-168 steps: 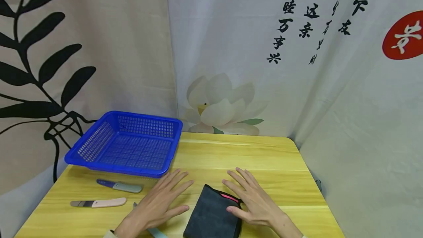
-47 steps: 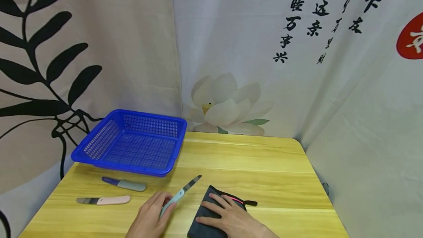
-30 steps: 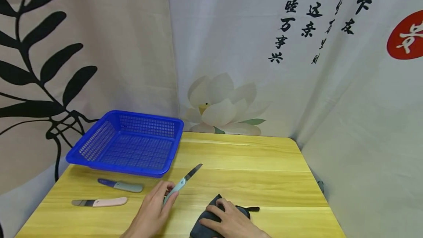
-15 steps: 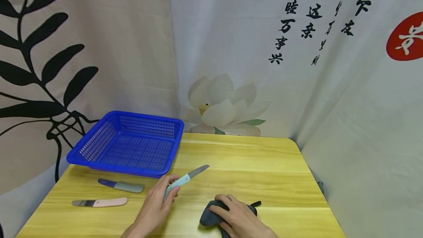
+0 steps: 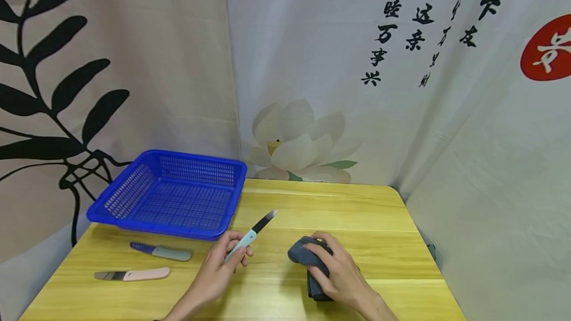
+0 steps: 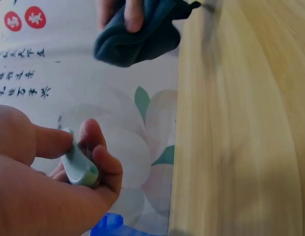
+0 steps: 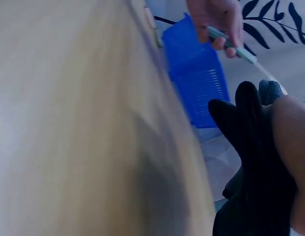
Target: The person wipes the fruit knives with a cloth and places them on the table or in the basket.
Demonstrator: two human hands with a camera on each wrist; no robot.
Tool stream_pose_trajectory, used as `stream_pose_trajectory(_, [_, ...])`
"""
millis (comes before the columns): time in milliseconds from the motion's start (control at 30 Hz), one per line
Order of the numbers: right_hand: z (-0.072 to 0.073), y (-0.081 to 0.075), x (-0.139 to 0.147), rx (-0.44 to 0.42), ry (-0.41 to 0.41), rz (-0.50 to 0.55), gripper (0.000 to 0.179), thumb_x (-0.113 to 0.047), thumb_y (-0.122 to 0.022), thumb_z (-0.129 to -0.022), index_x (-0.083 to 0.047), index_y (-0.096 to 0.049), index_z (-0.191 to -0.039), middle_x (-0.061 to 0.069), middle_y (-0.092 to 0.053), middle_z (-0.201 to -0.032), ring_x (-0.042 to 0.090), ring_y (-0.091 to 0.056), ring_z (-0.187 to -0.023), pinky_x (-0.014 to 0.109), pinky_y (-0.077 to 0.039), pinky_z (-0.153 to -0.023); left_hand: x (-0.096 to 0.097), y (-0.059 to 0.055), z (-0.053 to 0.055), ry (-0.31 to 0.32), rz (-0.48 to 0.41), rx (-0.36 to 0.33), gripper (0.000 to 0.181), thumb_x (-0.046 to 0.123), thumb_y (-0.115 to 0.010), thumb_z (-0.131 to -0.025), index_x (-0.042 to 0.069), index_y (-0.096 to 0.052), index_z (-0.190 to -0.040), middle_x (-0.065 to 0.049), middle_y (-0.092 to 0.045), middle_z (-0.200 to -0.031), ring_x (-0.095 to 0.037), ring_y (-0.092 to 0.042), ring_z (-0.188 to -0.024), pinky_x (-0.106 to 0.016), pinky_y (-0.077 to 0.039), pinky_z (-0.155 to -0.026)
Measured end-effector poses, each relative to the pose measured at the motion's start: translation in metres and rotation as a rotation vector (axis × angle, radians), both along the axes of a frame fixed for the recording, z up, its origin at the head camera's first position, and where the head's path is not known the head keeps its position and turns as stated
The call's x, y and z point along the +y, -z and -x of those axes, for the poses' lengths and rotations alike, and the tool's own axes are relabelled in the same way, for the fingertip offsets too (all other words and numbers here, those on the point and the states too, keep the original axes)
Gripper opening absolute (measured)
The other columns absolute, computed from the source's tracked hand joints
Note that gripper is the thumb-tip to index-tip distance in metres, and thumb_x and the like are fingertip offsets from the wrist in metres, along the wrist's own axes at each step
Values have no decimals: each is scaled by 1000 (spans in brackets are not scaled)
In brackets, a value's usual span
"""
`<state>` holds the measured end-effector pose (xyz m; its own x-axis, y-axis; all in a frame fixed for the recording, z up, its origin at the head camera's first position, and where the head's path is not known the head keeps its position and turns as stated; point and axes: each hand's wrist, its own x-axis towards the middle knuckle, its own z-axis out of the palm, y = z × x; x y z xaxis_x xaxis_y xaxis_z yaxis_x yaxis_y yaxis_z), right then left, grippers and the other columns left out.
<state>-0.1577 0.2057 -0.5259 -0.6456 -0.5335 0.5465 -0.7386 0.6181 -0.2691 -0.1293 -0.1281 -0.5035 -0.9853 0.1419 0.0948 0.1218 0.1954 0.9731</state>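
Observation:
A small knife with a light blue handle (image 5: 243, 244) is pinched between the thumb and fingers of my left hand (image 5: 217, 266), its blade pointing up and to the right. My right hand (image 5: 342, 274) grips a dark blue-grey soft pouch (image 5: 308, 251), bunched and folded in the fingers above the table. The left wrist view shows the handle's butt end (image 6: 83, 172) in the curled fingers, and the crumpled pouch (image 6: 147, 32) further off. In the right wrist view the pouch (image 7: 256, 172) hangs in dark folds below the blade. Its opening cannot be made out.
A blue mesh basket (image 5: 165, 228) stands at the back left of the wooden table (image 5: 366, 232). In front of it lie a grey-handled knife (image 5: 171, 253) with a blue blade part and a pink-handled knife (image 5: 146, 274). A printed curtain (image 5: 312, 63) hangs behind.
My left hand has picked the light blue knife up from the table. My right hand has gathered the flat pouch, lifted it and moved it forward and right.

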Motion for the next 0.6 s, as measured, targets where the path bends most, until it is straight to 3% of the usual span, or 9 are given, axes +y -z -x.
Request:
stream_pose_trajectory(167, [6, -17, -4, 78, 8, 75, 55, -8, -83, -93, -22, -72, -145, 12, -64, -150, 28, -70, -127, 51, -68, -95, 3, -3, 4, 102, -74, -27, 25, 12, -52, -120, -1, -54, -141, -25, -76, -122, -12, -71, -93, -26, -59, -77])
stream_pose_trajectory(400, [11, -37, -17, 192, -33, 158, 59, -5, -73, -89, -19, -73, -147, 17, -63, -152, 30, -68, -126, 51, -66, -91, 10, -8, 9, 144, -116, -107, 35, 9, -51, -119, -5, -48, -150, -22, -72, -120, -9, -65, -87, -21, -55, -72])
stream_pose_trajectory(500, [13, -43, -25, 239, -53, 164, 54, -9, -69, -94, -17, -73, -147, 19, -64, -151, 30, -67, -125, 50, -67, -89, 13, -11, 10, 138, -106, -112, 37, 9, -51, -119, -6, -49, -153, -22, -71, -119, -9, -65, -85, -20, -54, -69])
stream_pose_trajectory(600, [16, -47, -34, 280, -54, 139, 43, -19, -61, -107, -16, -72, -148, 21, -64, -150, 30, -66, -122, 47, -67, -87, 17, -14, 11, 140, -95, -110, 37, 9, -52, -119, -6, -51, -152, -23, -72, -119, -11, -66, -85, -21, -55, -68])
